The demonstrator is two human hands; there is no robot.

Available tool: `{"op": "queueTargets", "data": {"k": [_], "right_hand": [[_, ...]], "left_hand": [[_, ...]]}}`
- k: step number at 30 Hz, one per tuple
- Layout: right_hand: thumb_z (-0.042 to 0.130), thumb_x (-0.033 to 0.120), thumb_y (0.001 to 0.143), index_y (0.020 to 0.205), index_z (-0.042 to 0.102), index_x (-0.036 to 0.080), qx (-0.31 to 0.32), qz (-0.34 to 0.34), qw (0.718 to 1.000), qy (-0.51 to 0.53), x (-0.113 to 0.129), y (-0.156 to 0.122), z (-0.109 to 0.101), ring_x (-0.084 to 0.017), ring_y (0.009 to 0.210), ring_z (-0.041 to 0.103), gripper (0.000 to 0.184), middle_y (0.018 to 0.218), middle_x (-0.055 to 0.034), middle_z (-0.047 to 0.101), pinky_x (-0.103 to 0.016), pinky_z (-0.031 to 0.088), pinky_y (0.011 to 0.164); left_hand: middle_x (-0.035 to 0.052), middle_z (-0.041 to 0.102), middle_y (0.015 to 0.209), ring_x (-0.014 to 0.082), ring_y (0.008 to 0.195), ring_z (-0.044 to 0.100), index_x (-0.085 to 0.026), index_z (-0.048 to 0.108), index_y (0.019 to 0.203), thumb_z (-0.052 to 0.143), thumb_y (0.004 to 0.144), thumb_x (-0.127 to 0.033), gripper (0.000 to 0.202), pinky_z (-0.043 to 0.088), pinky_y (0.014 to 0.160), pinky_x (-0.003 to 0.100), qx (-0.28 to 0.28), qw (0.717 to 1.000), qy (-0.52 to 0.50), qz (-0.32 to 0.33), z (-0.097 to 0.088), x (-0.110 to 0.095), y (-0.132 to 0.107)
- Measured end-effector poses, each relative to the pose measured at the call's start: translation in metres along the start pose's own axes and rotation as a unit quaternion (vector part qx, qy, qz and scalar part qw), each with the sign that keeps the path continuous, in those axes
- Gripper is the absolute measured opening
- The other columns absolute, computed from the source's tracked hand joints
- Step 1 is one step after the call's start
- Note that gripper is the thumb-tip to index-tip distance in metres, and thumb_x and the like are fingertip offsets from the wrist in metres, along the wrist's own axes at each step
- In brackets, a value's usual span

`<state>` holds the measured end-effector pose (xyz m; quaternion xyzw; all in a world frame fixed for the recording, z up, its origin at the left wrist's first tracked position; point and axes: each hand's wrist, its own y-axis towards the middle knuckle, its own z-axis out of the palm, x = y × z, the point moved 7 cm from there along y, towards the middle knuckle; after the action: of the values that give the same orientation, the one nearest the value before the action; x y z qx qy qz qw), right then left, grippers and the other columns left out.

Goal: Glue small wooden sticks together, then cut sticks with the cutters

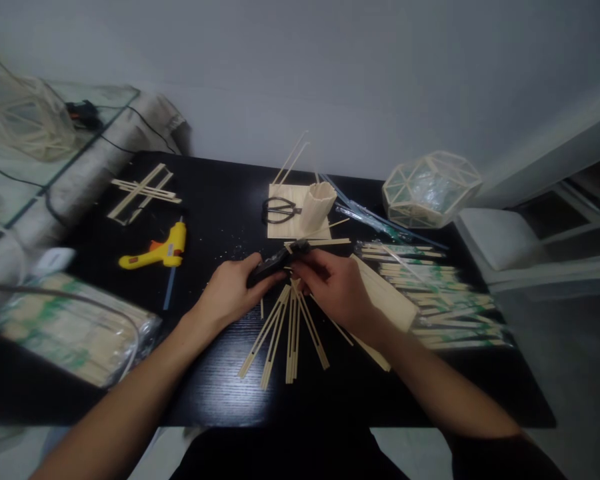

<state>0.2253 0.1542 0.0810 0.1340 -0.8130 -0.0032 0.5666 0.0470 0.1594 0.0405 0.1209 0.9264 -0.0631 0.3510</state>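
My left hand (230, 285) is wrapped round a black pliers-like tool (273, 265), its head pointing right. Close by the tool's head, my right hand (337, 287) has its fingers pinched together on a thin wooden stick (290, 248); the fingers hide most of it. Below both hands, several split wooden chopsticks (293, 340) fan out over the black table. Just beyond the hands, a wooden board (275, 230) carries black scissors (280, 210) and an upright cup made of sticks (317, 207). A pale wooden panel (387, 293) lies partly beneath my right forearm.
A yellow glue gun (155, 251) lies at left with a blue glue stick below it. Crossed sticks (145, 193) are behind it. Bagged chopsticks (75, 327) lie front left, with more packets (440, 293) at right. A faceted stick frame (433, 190) stands back right.
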Motion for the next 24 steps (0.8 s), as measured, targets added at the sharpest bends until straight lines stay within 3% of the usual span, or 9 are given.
{"op": "queueTargets", "data": {"k": [5,10,16,24], "right_hand": [[0.061,0.026,0.098,0.087,0.071,0.018,0.011,-0.014,1.0,-0.01,0.001,0.0,0.001,-0.011,0.056,0.065,0.018,0.068,0.0009,0.069,-0.023,0.05,0.06],[0.059,0.028,0.099,0.072,0.063,0.018,0.051,-0.009,0.999,0.008,0.0,0.002,0.002,-0.009,0.051,0.057,0.029,0.059,0.0029,0.061,-0.021,0.045,0.055],[0.061,0.027,0.097,0.068,0.061,0.017,0.105,0.014,0.992,0.068,0.001,0.005,0.004,-0.007,0.049,0.052,0.031,0.059,0.0033,0.058,-0.02,0.042,0.051],[0.074,0.039,0.091,0.08,0.069,0.014,0.208,0.101,0.935,0.268,-0.006,0.001,0.016,-0.006,0.046,0.048,0.028,0.063,0.0031,0.058,-0.018,0.037,0.04]], "left_hand": [[-0.0008,0.059,0.068,0.0153,0.061,0.054,-0.02,0.058,0.083,0.057,0.094,-0.055,0.036,0.036,0.062,0.027,-0.009,1.0,0.005,0.011,0.0,-0.002,0.001],[-0.0005,0.063,0.073,0.0152,0.063,0.055,-0.02,0.061,0.087,0.06,0.093,-0.053,0.034,0.037,0.063,0.027,-0.013,0.999,0.005,0.031,-0.002,-0.004,0.0],[-0.0015,0.065,0.075,0.0145,0.066,0.057,-0.019,0.062,0.089,0.062,0.095,-0.05,0.031,0.038,0.064,0.026,-0.011,0.997,-0.012,0.072,-0.006,-0.011,-0.001],[-0.0023,0.062,0.074,0.0131,0.066,0.057,-0.019,0.06,0.085,0.063,0.095,-0.044,0.027,0.039,0.063,0.025,0.006,0.991,-0.032,0.129,-0.008,-0.017,-0.002]]}}
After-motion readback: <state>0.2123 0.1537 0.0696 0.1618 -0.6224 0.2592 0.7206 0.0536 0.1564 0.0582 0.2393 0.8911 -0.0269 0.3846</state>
